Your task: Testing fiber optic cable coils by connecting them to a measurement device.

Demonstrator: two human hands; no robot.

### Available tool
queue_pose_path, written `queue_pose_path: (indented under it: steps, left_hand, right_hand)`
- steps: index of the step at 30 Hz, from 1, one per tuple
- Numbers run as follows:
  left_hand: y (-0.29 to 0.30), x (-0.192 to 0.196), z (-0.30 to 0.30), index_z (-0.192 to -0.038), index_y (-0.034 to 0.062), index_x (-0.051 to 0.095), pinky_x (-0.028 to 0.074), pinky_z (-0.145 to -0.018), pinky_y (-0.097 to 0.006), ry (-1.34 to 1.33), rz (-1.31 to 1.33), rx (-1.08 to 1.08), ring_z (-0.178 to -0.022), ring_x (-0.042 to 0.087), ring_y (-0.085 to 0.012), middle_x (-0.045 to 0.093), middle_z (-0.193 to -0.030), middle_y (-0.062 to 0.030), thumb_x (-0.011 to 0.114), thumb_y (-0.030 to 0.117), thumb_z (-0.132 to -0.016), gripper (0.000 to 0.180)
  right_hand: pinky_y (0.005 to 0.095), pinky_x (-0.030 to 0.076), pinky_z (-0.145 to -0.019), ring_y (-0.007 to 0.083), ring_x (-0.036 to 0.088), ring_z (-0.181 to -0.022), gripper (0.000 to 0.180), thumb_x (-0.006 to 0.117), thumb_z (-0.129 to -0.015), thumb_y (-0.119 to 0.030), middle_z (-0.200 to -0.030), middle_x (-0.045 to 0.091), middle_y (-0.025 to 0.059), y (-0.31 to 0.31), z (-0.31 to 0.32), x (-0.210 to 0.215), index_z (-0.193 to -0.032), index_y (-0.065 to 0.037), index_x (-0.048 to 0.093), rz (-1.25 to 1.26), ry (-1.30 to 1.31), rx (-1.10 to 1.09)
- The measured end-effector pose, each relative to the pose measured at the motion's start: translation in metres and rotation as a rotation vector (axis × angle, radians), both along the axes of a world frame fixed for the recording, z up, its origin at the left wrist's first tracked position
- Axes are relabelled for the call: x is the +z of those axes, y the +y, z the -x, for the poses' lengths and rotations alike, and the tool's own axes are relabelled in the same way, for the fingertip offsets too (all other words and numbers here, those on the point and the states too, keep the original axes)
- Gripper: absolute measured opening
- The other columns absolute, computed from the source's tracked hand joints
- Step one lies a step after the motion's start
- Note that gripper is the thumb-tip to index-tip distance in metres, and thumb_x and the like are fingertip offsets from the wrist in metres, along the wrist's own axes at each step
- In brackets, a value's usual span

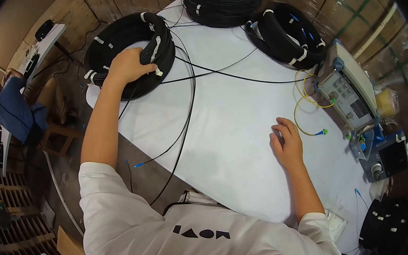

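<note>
We see our left hand stretched out to the upper left of the frame, where it rests on the near rim of a big black cable coil lying flat at the far left edge of the white bench. Its fingers curl over the rim and down into the coil's open middle, closed around the bundled strands beside one of the white ties. The coil lies directly under and beyond this hand, so the left hand is by far the nearer one; its ring lies flat on the bench, with no long axis to speak of. Our right hand sits well apart, lower right of centre, palm down on bare bench with the fingers loosely bent and holding nothing. Just to its right lies a thin yellow patch cord with a blue and green connector, running up to a grey test instrument at the right edge. Loose black cable trails from the gripped coil across the bench and off its near-left edge. Two more black coils, the far coil and the right coil, lie at the top of the frame. At far left another person sits at a separate table.
</note>
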State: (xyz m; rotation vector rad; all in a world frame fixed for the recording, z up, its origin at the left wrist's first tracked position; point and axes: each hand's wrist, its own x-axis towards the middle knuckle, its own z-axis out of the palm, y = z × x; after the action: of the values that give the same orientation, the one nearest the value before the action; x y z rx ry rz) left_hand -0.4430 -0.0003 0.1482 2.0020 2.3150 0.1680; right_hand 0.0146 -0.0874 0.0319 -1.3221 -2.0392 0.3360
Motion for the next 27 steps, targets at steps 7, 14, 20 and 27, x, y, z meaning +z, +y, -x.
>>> queue_pose_path:
  steps: [7, 14, 20, 27]
  left_hand:
    - [0.063, 0.017, -0.056, -0.126, -0.0011, 0.054, 0.051, -0.087, -0.032, -0.670, -0.585, -0.259, -0.102, 0.064, -0.0209, 0.067, -0.110, -0.0133, 0.076, 0.038, -0.080, 0.064]
    - [0.238, -0.012, -0.150, -0.130, -0.0086, 0.050, 0.050, -0.092, -0.043, -1.089, -0.080, 0.148, -0.113, 0.059, -0.0332, 0.057, -0.126, -0.0235, 0.071, 0.059, -0.075, 0.089]
    - [0.369, -0.046, -0.139, -0.142, -0.0145, 0.020, 0.032, -0.110, -0.047, -0.858, -0.359, 0.772, -0.133, 0.035, -0.0405, 0.035, -0.142, -0.0300, 0.074, 0.073, -0.058, 0.133]
    - [0.408, -0.045, -0.075, -0.131, -0.0106, 0.047, 0.041, -0.103, -0.037, -1.011, -0.175, 0.477, -0.122, 0.051, -0.0333, 0.048, -0.138, -0.0244, 0.072, 0.033, -0.076, 0.075]
  right_hand:
    - [0.0399, 0.049, -0.090, 0.0335, 0.058, -0.108, 0.019, 0.066, -0.078, -0.008, -0.118, 0.060, 0.0152, 0.004, -0.006, -0.001, -0.096, -0.002, 0.064, -0.033, -0.021, -0.011]
    - [0.0403, 0.049, -0.090, 0.0335, 0.058, -0.107, 0.018, 0.069, -0.076, -0.010, -0.114, 0.062, 0.0147, 0.005, -0.014, -0.001, -0.092, -0.003, 0.065, -0.039, -0.026, -0.075]
    - [0.0403, 0.049, -0.088, 0.0325, 0.060, -0.105, 0.015, 0.070, -0.075, -0.010, -0.110, 0.064, 0.0132, 0.006, -0.014, -0.003, -0.088, -0.003, 0.065, -0.006, 0.066, -0.062]
    - [0.0394, 0.049, -0.087, 0.0307, 0.060, -0.104, 0.013, 0.070, -0.074, -0.009, -0.109, 0.064, 0.0104, 0.006, -0.013, 0.002, -0.085, -0.004, 0.065, -0.013, 0.120, -0.016]
